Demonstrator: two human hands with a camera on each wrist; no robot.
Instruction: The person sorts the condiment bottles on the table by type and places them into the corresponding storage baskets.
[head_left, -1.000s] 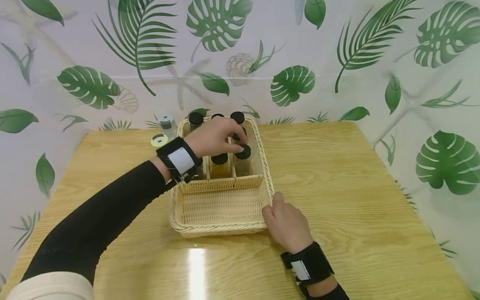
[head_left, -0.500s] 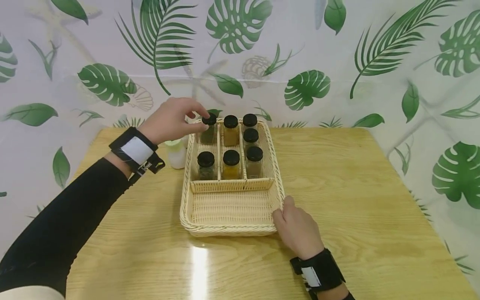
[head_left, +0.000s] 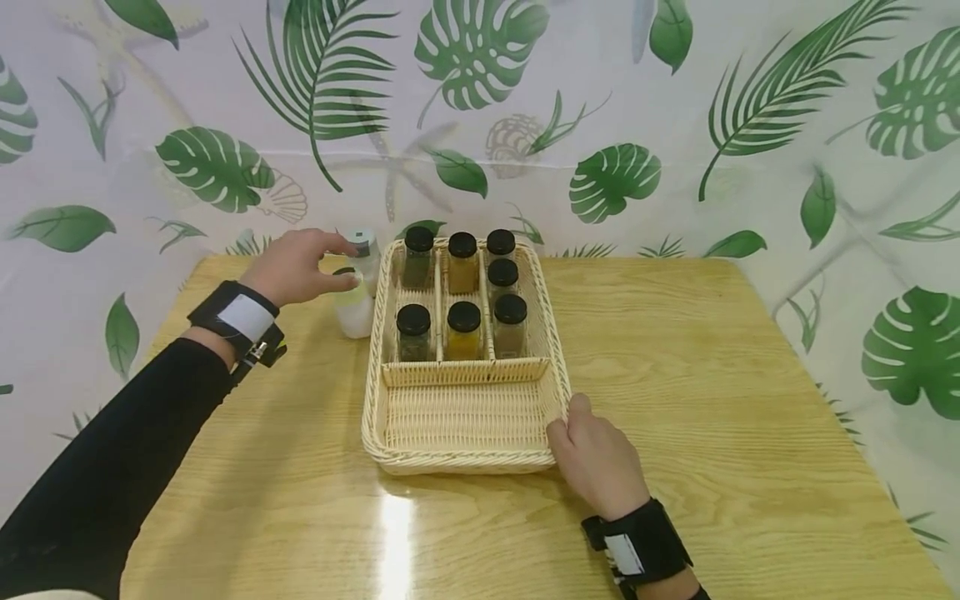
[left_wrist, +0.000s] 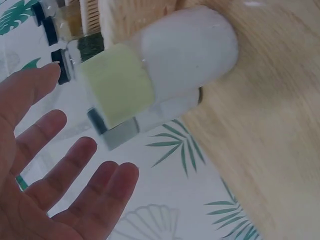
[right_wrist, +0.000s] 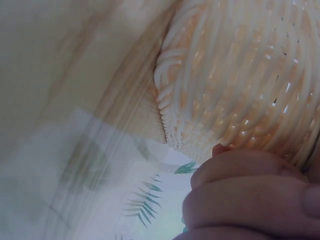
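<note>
My left hand point(head_left: 296, 267) is beside a white bottle with a pale yellow-green cap point(head_left: 354, 312), its thumb and fingers spread apart. In the left wrist view, a gap shows between the fingers point(left_wrist: 82, 155) and that bottle point(left_wrist: 187, 52). Behind it stands a clear bottle with a grey-white cap point(head_left: 362, 250). My right hand point(head_left: 600, 454) grips the rim at the near right corner of a cream wicker basket point(head_left: 465, 457). In the right wrist view, its curled fingers point(right_wrist: 240, 192) lie against the woven side.
Several black-lidded spice jars, among them a dark green one point(head_left: 417, 262) and a yellow one point(head_left: 463, 333), stand upright in the basket's three rear compartments. The wooden table point(head_left: 712, 375) meets a leaf-patterned backdrop point(head_left: 675, 200) at the back.
My left hand has moved left from above the right-hand jars, past the dark green jar's lid, to the white bottle outside the basket. The right hand keeps its grip on the basket.
</note>
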